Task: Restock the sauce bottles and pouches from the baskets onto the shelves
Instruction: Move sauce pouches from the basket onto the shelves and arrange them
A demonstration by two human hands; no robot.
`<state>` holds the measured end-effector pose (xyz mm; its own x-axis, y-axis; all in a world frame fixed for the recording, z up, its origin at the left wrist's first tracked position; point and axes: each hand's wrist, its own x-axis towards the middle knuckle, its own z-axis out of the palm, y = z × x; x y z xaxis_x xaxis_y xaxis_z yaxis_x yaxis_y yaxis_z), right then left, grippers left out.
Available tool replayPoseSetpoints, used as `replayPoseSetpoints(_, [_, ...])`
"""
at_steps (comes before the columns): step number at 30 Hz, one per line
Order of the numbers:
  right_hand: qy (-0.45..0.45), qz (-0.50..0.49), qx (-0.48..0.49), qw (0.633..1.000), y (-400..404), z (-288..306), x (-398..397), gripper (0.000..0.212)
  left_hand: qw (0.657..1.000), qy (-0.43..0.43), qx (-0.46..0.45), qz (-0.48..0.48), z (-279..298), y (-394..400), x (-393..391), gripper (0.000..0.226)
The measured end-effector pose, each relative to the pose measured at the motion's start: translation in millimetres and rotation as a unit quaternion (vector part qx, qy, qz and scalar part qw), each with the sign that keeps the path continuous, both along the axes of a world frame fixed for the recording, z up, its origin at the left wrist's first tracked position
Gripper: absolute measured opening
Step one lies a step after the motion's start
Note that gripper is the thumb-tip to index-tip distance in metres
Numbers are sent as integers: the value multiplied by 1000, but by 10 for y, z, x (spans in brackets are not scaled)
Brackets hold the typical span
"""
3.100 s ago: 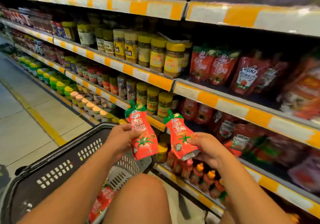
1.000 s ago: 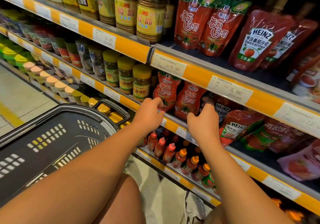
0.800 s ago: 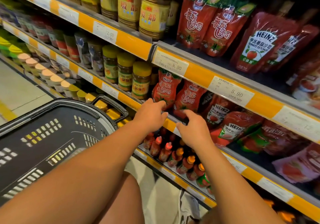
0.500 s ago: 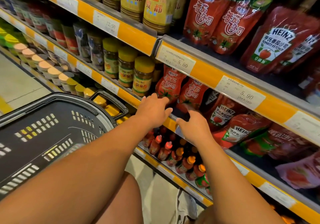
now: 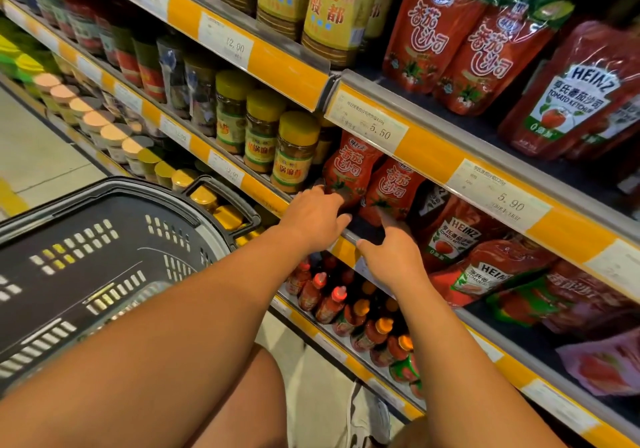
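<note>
Two red tomato-sauce pouches (image 5: pixel 349 167) stand upright side by side on the middle shelf (image 5: pixel 346 239), right of the yellow-capped jars (image 5: pixel 294 153). The left hand (image 5: pixel 313 220) reaches with loose fingers to the left pouch's base; whether it grips is unclear. The right hand (image 5: pixel 393 257) hovers spread and empty beside the other pouch, the dark basket (image 5: pixel 104 239) lower left.

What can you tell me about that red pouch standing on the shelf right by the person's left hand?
The red glossy tomato sauce pouch looks like soft plastic film, printed with white Chinese characters and a tomato picture low down. It stands upright, leaning slightly, at the shelf's front edge, its top hidden behind the price rail. A matching pouch stands beside it. The left hand reaches its lower edge.
</note>
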<state>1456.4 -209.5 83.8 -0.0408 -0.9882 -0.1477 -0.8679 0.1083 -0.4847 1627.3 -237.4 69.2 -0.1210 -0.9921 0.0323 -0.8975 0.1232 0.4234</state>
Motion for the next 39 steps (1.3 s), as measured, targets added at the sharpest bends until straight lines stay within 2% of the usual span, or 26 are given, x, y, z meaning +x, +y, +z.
replayPoseSetpoints(4, [-8, 9, -17, 1000, 65, 5, 8, 43, 999, 24, 16, -19, 60, 138, 56, 44])
replayPoseSetpoints(8, [11, 15, -51, 999, 193, 39, 91, 57, 997, 74, 27, -19, 269, 348, 187, 38])
replayPoseSetpoints(11, [-12, 35, -112, 993, 322, 97, 202, 52, 994, 108, 9, -9, 481, 542, 341, 23])
replayPoseSetpoints(14, [-43, 65, -144, 986, 463, 145, 374, 48, 992, 127, -1, 1, 576, 871, 646, 24])
replayPoseSetpoints(18, [-56, 134, -159, 977, 707, 210, 625, 47, 975, 210, 9, 65, 517, 1422, 1316, 29])
replayPoseSetpoints(23, [-98, 206, -136, 964, 924, 266, 978, 36, 952, 244, 34, 182, 189, 2049, 2223, 33])
replayPoseSetpoints(28, [-137, 275, -38, 951, 969, 294, 1530, 32, 909, 260, 71, 318, -345, 2456, 2876, 34])
replayPoseSetpoints(32, [-87, 326, 43, 940, 925, 217, 2132, 33, 870, 292, 97, 384, -791, 2583, 3178, 33])
replayPoseSetpoints(39, [-11, 348, 193, 917, 903, -291, 3105, 44, 744, 376, 169, 526, -1589, 2651, 3389, 12])
